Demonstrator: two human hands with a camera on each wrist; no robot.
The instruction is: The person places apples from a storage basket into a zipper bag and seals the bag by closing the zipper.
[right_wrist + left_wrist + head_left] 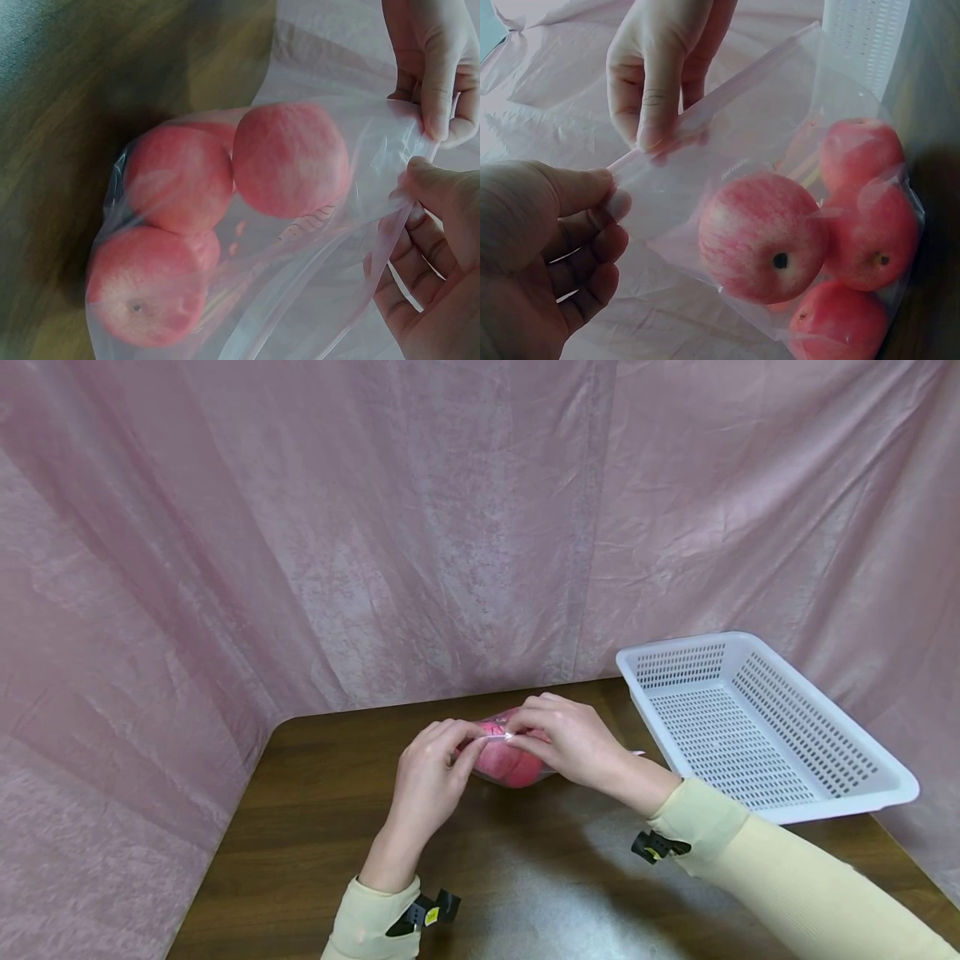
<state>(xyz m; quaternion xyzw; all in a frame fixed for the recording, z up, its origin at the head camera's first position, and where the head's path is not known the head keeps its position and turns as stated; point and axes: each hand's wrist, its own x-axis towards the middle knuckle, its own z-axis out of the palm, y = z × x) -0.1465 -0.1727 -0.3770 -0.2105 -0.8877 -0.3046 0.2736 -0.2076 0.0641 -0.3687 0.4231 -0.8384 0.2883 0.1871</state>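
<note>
A clear zip bag (780, 97) with several red apples (763, 236) inside rests on the table, its mouth edge raised between both hands. With thumb and fingertips my left hand (435, 768) pinches one corner of that edge. Close beside it, my right hand (566, 735) pinches the same edge between thumb and fingers. In the right wrist view the apples (180, 180) lie bunched at the bottom of the bag, and printed letters show on the plastic. From the head view the hands cover part of the bag.
A white perforated plastic basket (757, 735) stands at the right on the brown wooden table (315, 827), near the right forearm. Pink curtain cloth (450, 527) hangs behind the table's far edge and along the left side.
</note>
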